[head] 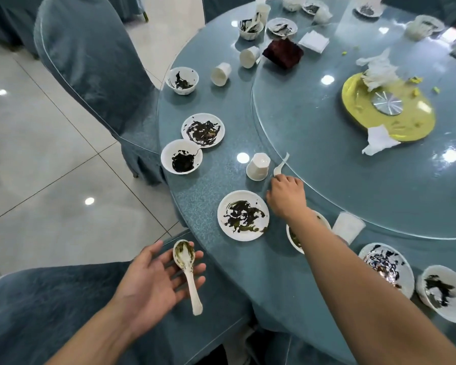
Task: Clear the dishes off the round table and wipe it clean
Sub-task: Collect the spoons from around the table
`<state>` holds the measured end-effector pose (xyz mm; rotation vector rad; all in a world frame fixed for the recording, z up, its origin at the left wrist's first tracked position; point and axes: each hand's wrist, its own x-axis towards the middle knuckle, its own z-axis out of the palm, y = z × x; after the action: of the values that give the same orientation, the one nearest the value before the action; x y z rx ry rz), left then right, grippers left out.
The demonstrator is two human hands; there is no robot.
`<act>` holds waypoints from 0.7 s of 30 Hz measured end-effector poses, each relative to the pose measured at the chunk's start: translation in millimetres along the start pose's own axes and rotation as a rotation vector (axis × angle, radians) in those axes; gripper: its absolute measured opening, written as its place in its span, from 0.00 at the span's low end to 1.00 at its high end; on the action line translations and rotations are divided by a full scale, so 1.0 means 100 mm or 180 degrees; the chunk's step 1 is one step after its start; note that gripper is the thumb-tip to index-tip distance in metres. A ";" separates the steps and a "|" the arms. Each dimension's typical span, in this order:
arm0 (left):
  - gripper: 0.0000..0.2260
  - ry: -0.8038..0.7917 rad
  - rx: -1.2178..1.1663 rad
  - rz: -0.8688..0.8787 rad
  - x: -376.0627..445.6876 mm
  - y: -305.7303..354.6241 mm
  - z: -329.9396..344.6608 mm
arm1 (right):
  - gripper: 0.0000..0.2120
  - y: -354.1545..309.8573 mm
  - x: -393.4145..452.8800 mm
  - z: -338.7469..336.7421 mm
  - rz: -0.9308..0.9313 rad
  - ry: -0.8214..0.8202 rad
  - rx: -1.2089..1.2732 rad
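Dishes, smeared plates and bowls, crowd the round table's near edge, uncleared and unwiped: the left hand cradles one spoon on flat, relaxed fingers, the right hand pinches another spoon by the turntable rim.

A restaurant banquet room: a big round table with a glass turntable, covered chairs, dirty dishes, tiled floor.
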<state>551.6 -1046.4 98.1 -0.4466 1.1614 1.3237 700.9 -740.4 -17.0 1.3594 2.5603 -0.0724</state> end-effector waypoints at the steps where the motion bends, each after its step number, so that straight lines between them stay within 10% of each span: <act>1: 0.26 0.0011 -0.0009 -0.0012 0.01 0.00 0.02 | 0.17 -0.03 -0.07 -0.01 -0.0020 0.0051 -0.0008; 21: 0.27 0.0200 -0.0013 -0.0012 -0.03 0.04 -0.12 | 0.08 0.05 -0.07 -0.09 -0.0159 0.0178 -0.0520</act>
<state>544.0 -1056.8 96.4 -0.4963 1.2093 1.3170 707.4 -741.7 -6.0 1.2544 2.5813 0.1645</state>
